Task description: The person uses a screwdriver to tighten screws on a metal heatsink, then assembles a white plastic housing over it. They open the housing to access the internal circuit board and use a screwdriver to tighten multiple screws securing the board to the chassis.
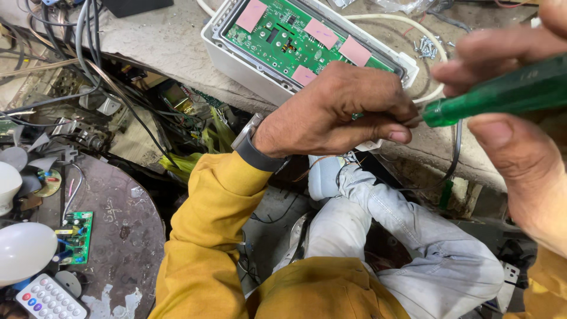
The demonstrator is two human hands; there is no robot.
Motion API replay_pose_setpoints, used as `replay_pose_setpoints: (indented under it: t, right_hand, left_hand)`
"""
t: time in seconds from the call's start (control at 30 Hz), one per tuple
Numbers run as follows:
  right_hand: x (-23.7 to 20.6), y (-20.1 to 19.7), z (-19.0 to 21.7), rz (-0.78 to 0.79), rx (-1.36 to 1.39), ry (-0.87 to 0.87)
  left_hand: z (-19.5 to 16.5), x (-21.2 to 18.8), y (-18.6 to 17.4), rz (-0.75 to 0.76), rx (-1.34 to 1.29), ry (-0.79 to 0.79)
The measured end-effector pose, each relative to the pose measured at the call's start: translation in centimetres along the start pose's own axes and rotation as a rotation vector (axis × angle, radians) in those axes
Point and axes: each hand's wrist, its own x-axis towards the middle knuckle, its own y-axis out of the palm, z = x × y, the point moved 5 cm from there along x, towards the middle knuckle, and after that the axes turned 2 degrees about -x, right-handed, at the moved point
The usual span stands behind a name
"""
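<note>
The person sits at a worn, dusty grey slab [171, 41]. A white box [236, 59] with a green circuit board [289, 35] inside, dotted with pink pads, lies on its far part, tilted. The left hand [336, 109] rests against the near right corner of the box, fingers curled shut around something small that cannot be made out. The right hand [514, 88], near the right edge, is clenched around a green screwdriver [502, 91] whose tip points left to the left fingers. Loose screws [428, 46] lie far right beside a white cable [401, 22]. To the left, a tangle of dark wires [77, 53] hangs over scrap, and a round table [124, 230] carries a small board [75, 236], a remote [50, 300] and white bulbs [23, 251].
</note>
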Motion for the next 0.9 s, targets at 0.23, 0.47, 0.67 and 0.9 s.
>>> replay_pose_setpoints:
  t: [0.23,0.47,0.67,0.9]
  right_hand:
    - [-0.2,0.4,-0.7,-0.140,-0.109,0.074]
    - [-1.6,-1.4,-8.1,-0.015,0.107,0.112]
    - [0.3,-0.2,-7.2,0.040,0.087,0.199]
    - [1.2,0.6,-2.3,-0.094,-0.244,0.186]
  left_hand:
    - [1.0,-0.3,-0.1,0.039,0.065,0.004]
    - [1.0,-0.2,0.0,0.050,-0.006,-0.017]
    - [1.1,-0.2,-0.2,0.084,0.021,-0.026]
    - [0.8,0.2,-0.5,0.105,0.030,-0.047]
